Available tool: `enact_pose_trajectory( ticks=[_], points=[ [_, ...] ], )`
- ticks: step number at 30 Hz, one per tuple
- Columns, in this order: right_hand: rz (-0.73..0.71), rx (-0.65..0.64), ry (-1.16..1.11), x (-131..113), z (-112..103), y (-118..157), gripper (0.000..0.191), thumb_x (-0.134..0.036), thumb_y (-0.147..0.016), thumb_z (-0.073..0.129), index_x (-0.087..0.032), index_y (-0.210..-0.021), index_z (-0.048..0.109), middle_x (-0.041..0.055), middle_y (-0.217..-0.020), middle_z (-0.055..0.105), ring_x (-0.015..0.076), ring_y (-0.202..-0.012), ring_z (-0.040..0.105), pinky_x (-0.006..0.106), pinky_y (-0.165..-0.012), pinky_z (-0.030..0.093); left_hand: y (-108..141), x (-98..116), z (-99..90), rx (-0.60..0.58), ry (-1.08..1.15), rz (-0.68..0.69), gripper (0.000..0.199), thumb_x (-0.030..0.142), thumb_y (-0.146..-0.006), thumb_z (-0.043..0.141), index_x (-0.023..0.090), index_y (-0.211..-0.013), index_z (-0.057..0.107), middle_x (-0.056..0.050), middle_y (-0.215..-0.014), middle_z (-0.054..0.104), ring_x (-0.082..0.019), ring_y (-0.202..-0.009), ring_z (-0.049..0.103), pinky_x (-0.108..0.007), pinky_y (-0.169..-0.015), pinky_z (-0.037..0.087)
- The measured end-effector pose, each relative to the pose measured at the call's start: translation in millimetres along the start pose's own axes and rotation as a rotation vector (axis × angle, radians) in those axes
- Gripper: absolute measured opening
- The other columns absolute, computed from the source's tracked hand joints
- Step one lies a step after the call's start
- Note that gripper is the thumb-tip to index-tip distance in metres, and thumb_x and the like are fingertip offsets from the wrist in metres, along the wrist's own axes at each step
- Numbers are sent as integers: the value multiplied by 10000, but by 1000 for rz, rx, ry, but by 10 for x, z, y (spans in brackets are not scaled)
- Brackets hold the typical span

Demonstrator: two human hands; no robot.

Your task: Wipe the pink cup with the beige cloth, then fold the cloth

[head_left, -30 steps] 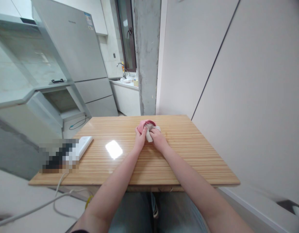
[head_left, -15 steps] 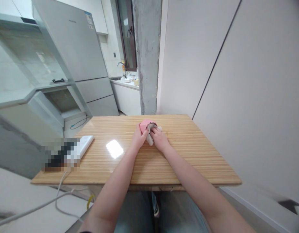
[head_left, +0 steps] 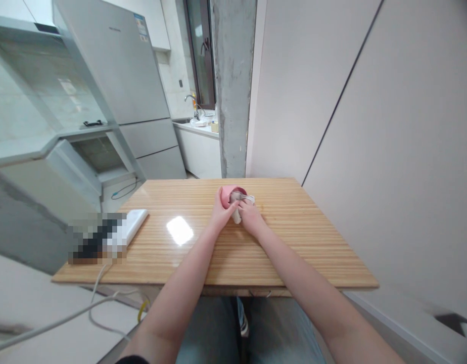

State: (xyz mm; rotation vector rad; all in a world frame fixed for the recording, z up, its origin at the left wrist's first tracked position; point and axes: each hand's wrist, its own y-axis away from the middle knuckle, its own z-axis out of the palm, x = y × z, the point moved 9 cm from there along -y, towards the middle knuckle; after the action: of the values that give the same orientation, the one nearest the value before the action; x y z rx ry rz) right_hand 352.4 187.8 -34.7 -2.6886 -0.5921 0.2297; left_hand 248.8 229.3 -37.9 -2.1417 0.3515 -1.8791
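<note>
Near the far edge of the wooden table [head_left: 294,227], my left hand [head_left: 221,212] is wrapped round a pink cup-like container [head_left: 226,195] that lies tilted with its opening to the right. My right hand [head_left: 249,215] is at that opening, its fingers closed on a greyish-white cloth [head_left: 237,216]. Part of the cloth is inside the opening and part hangs down between my hands. The inside of the container is mostly hidden by the cloth and fingers.
A white flat object [head_left: 134,222] lies on the table's left side beside a blurred dark patch. Pale cables [head_left: 95,298] run off the near left edge. Beyond the table stand a fridge [head_left: 120,76], a concrete pillar [head_left: 235,91] and a sink counter [head_left: 199,146].
The pink container has turned so its opening shows more. My left thumb has shifted right across the cloth, and the hanging part of the cloth looks smaller.
</note>
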Motion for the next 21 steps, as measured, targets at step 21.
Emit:
enact_pose_trajectory(
  ticks=[21],
  points=[
    [-12, 57, 25, -17, -103, 4, 262, -170, -926, 427, -174, -1052, 657, 116, -1107, 631, 240, -1110, 473, 395, -891, 378, 28, 71, -7, 37, 59, -24, 813, 318, -720, 706, 173, -1422, 320, -128, -1420, 439, -236, -1319, 416, -337, -1108, 314]
  ],
)
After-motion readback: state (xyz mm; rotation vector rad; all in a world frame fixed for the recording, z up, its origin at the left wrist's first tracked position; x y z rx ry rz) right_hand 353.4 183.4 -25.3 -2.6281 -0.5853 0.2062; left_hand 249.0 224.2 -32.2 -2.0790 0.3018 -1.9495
